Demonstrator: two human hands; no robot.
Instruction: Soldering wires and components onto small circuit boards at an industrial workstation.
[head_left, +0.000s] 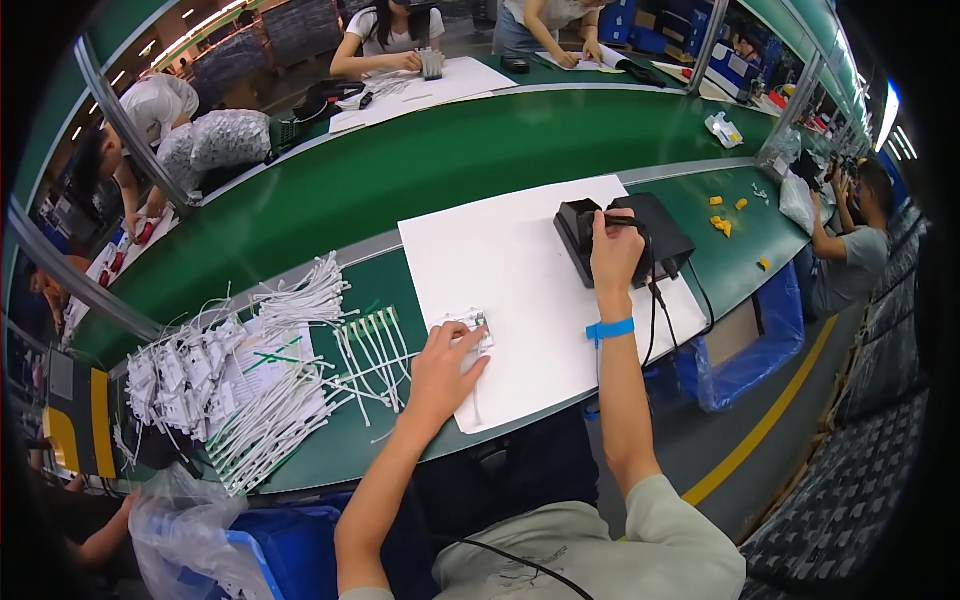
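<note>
My left hand point(445, 372) rests on the white sheet point(530, 365), its fingers closed over a small white plastic part point(486, 338) with a bit of green in it. A white lead appears to run from the part beneath my hand. At the right, my right hand point(616, 255) grips the black handle of a soldering iron point(625, 220), beside a black stand point(574, 235). Its tip is hidden. A blue wristband point(611, 329) circles my right wrist. Left of the sheet lie white cables with small green boards point(372, 325).
Bundled white cables point(265, 425) and a heap of white parts point(180, 380) cover the left bench. Yellow pieces point(720, 224) lie at the right. A black box point(655, 235) trails cords. A green conveyor belt point(420, 165) runs behind; blue bins point(755, 345) stand below. Several people work nearby.
</note>
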